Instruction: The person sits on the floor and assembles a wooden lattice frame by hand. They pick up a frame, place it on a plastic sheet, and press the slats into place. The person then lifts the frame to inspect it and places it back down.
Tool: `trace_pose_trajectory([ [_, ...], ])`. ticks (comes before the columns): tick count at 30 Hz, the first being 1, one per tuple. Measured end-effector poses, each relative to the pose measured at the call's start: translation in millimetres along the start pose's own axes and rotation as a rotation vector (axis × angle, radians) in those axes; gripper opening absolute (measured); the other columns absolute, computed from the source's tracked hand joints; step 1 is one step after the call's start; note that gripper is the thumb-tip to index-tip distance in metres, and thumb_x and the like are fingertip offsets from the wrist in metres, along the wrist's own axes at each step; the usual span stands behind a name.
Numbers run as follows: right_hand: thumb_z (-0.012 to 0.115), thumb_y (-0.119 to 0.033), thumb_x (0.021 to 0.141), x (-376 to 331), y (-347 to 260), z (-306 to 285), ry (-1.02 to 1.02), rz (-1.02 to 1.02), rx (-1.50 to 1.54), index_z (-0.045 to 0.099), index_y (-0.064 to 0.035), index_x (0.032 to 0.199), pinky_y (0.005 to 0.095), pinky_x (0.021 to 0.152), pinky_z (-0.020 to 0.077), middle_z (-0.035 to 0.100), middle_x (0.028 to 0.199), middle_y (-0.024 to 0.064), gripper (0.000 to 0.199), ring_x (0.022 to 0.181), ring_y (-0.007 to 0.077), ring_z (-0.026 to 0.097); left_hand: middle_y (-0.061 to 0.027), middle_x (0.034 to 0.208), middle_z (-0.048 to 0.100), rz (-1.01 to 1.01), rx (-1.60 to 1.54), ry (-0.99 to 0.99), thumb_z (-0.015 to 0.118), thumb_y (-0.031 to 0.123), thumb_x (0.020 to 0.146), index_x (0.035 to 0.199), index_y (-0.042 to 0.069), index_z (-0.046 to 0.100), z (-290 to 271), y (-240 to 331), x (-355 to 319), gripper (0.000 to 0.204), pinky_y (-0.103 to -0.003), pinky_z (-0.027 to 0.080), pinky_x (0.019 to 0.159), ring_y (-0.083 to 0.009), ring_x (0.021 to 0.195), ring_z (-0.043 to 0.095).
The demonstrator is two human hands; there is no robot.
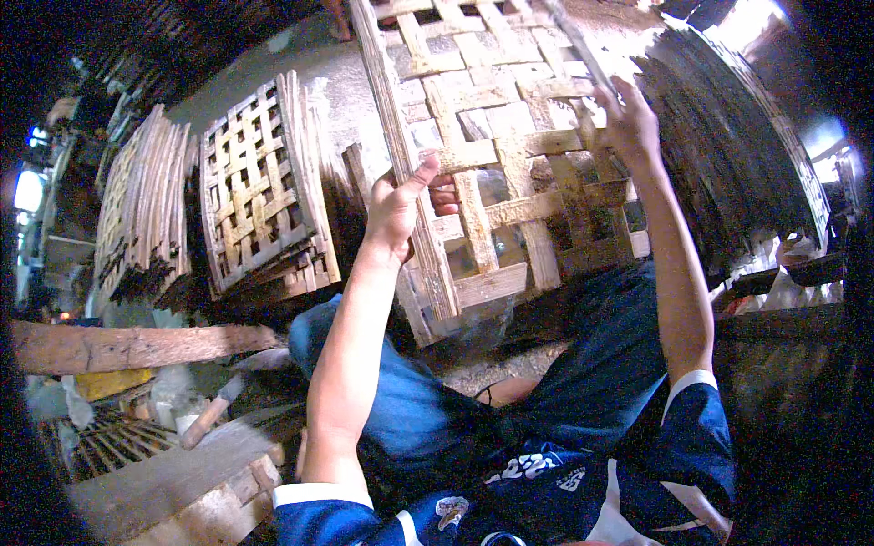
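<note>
A woven wooden lattice panel stands tilted in front of me, above my bent knees. My left hand is closed around its left side rail, thumb on the front and fingertips showing through a gap in the weave. My right hand is closed at the panel's right side, on a long thin greyish strip that runs up and away. The strip is blurred, and I cannot tell whether it is the panel's right rail or a separate piece.
Stacks of similar lattice panels stand at the left and far left. A dark stack rises on the right. A wooden beam juts in at the left. Below it, a wooden-handled tool lies near a thick plank.
</note>
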State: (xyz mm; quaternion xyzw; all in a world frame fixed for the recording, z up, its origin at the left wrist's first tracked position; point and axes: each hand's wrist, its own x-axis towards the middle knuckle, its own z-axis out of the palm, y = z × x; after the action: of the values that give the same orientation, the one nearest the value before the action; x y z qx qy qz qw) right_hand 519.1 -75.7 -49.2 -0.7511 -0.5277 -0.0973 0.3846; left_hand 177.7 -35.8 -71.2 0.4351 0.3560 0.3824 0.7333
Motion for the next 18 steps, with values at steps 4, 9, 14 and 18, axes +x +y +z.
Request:
trace_pose_trajectory([
  [4,0.071,-0.027,0.085,-42,-74,9,-0.220,-0.450,0.039,0.048,-0.0042,0.135,0.0451,0.109,0.0356,0.040,0.145,0.0223,0.059,0.133,0.0395,0.040,-0.0169,0.096,0.067,-0.061,-0.078,-0.001,0.069,0.022,0.088,0.110,-0.004,0.060,7,-13,5,0.036,-0.036,0.060,0.063,-0.0217,0.073,0.068],
  [9,0.066,-0.043,0.086,-107,-132,35,-0.564,-0.855,0.265,0.039,-0.0193,0.146,0.0581,0.115,0.0207,0.033,0.153,0.0135,0.070,0.142,0.0341,0.030,-0.0171,0.098,0.066,-0.052,-0.169,0.009,0.061,0.023,0.093,0.113,-0.005,0.058,-3,-22,0,0.035,-0.035,0.060,0.069,-0.0233,0.081,0.069],
  [14,0.052,-0.058,0.089,3,32,42,-0.399,-0.241,-0.056,0.048,-0.0276,0.140,0.0443,0.106,0.0401,0.042,0.147,0.0132,0.059,0.131,0.0334,0.046,-0.0190,0.090,0.067,0.009,0.059,-0.079,0.062,0.025,0.093,0.111,-0.008,0.060,-1,2,-17,0.038,-0.031,0.059,0.055,-0.0192,0.064,0.067],
  [18,0.047,-0.057,0.093,10,89,-19,-0.407,0.106,-0.545,0.036,-0.0209,0.147,0.0506,0.108,0.0356,0.034,0.150,0.0213,0.066,0.138,0.0383,0.034,-0.0167,0.087,0.068,-0.030,0.156,-0.077,0.061,0.029,0.093,0.114,-0.005,0.059,-23,6,-24,0.040,-0.032,0.059,0.056,-0.0201,0.063,0.067],
])
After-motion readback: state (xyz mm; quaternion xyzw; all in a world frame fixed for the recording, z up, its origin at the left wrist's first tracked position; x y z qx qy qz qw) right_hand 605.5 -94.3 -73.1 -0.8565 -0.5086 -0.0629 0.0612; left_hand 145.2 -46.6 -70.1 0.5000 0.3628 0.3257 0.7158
